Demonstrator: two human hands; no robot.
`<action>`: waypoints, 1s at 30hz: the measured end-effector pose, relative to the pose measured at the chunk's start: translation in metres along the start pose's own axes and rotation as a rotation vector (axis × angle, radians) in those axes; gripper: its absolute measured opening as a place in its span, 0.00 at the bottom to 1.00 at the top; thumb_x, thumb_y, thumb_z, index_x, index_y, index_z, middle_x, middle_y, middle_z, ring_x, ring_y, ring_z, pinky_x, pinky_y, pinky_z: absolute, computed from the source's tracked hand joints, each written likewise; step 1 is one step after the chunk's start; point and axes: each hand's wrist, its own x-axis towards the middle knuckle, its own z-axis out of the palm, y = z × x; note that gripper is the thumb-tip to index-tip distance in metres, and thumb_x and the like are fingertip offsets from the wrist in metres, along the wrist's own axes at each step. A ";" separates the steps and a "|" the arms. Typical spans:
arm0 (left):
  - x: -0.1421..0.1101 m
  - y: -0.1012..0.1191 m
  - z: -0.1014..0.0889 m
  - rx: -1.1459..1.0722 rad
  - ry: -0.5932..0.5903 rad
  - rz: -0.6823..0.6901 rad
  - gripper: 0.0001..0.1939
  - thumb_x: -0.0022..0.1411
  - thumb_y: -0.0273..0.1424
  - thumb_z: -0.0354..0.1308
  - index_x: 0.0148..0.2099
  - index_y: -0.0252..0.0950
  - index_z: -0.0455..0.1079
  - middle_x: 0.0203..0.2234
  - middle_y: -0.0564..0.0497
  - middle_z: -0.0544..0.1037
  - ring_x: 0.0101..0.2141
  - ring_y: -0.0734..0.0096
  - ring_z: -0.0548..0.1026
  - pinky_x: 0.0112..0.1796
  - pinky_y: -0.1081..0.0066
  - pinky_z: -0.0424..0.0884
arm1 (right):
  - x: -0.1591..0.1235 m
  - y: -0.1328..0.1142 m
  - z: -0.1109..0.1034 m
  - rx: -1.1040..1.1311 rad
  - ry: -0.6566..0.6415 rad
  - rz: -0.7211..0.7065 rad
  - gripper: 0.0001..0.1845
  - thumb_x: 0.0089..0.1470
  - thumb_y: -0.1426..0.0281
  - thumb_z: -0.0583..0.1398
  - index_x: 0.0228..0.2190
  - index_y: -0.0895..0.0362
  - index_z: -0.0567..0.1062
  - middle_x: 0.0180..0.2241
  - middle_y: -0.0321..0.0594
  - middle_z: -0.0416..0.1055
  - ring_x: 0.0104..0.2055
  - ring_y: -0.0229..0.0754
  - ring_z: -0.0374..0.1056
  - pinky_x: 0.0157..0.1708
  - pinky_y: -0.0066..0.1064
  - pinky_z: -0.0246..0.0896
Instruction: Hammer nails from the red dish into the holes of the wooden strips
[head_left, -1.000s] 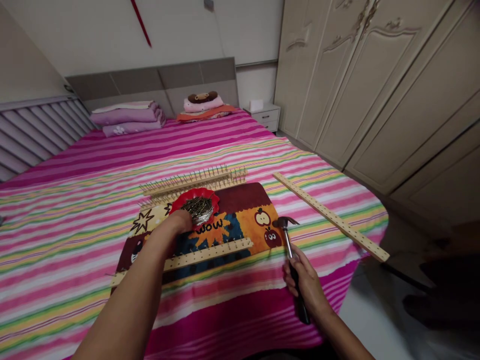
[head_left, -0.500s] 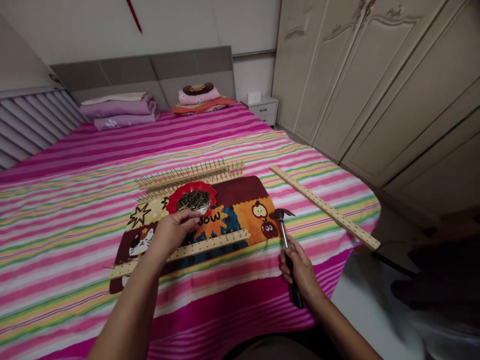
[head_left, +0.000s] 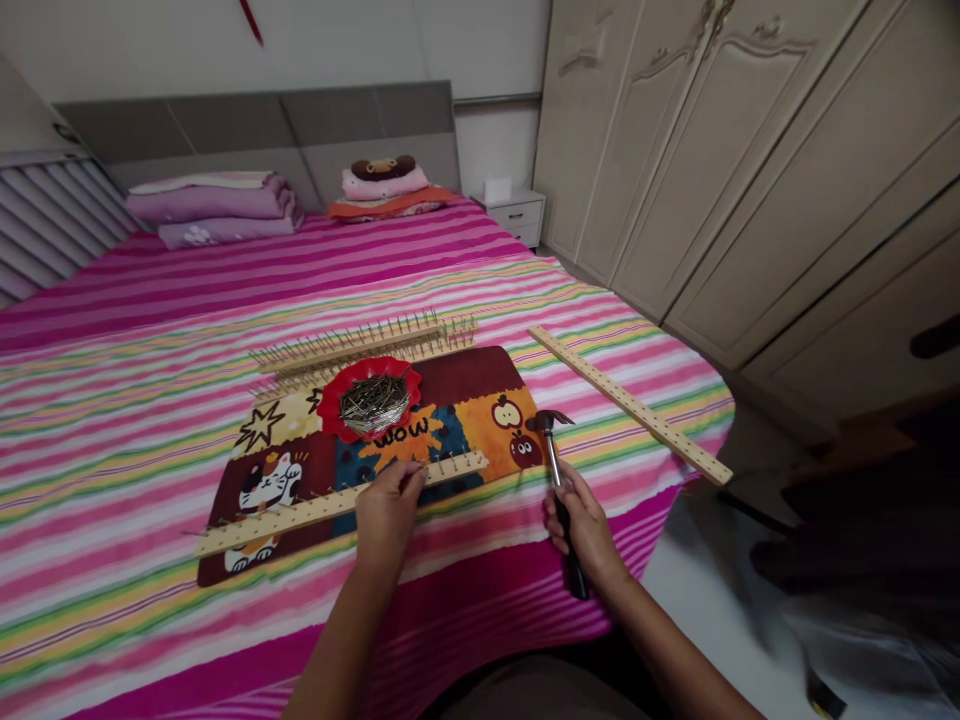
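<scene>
My right hand (head_left: pixel 583 520) is wrapped round the black handle of a claw hammer (head_left: pixel 553 455), its metal head pointing away from me above the mat's right edge. My left hand (head_left: pixel 388 510) is closed in a pinch over a wooden strip (head_left: pixel 300 515) with rows of holes. Anything between those fingertips is too small to make out. Nails stand along parts of this strip, and the hand covers its middle. Just beyond lies a red scalloped bowl (head_left: pixel 326 415) full of loose nails (head_left: pixel 373 400). Beneath them is a patterned mat (head_left: pixel 480 375).
Behind the bowl, more wooden strips (head_left: pixel 360 345) bristle with upright nails. Another perforated strip (head_left: pixel 626 400) lies slanted at the right on the striped bedspread (head_left: pixel 135 400). Folded bedding (head_left: pixel 217 210) rests near the headboard (head_left: pixel 225 125). A wardrobe (head_left: pixel 675 170) stands at the right.
My left hand has moved from the rim of the nail bowl toward me and right, down to the near wooden strip. My right hand still holds the hammer. The view has shifted slightly.
</scene>
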 end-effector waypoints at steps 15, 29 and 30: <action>-0.004 -0.010 0.012 -0.002 0.032 -0.040 0.08 0.51 0.37 0.55 0.30 0.41 0.73 0.26 0.55 0.80 0.30 0.68 0.76 0.36 0.72 0.68 | 0.001 0.000 0.000 0.014 -0.021 0.004 0.32 0.47 0.64 0.59 0.55 0.50 0.60 0.17 0.23 0.62 0.12 0.28 0.51 0.08 0.16 0.42; -0.006 -0.030 0.029 0.104 0.110 0.184 0.08 0.56 0.35 0.54 0.31 0.40 0.73 0.29 0.52 0.78 0.33 0.68 0.75 0.36 0.71 0.68 | -0.020 -0.011 0.009 -0.029 -0.012 -0.009 0.32 0.49 0.65 0.58 0.57 0.51 0.60 0.19 0.25 0.62 0.12 0.29 0.52 0.08 0.17 0.43; -0.007 -0.032 0.030 0.103 0.116 0.204 0.08 0.56 0.35 0.53 0.31 0.40 0.73 0.29 0.52 0.78 0.33 0.68 0.75 0.36 0.71 0.68 | -0.027 -0.017 0.012 -0.044 -0.030 -0.003 0.32 0.49 0.65 0.58 0.57 0.50 0.60 0.19 0.25 0.63 0.13 0.29 0.52 0.08 0.17 0.43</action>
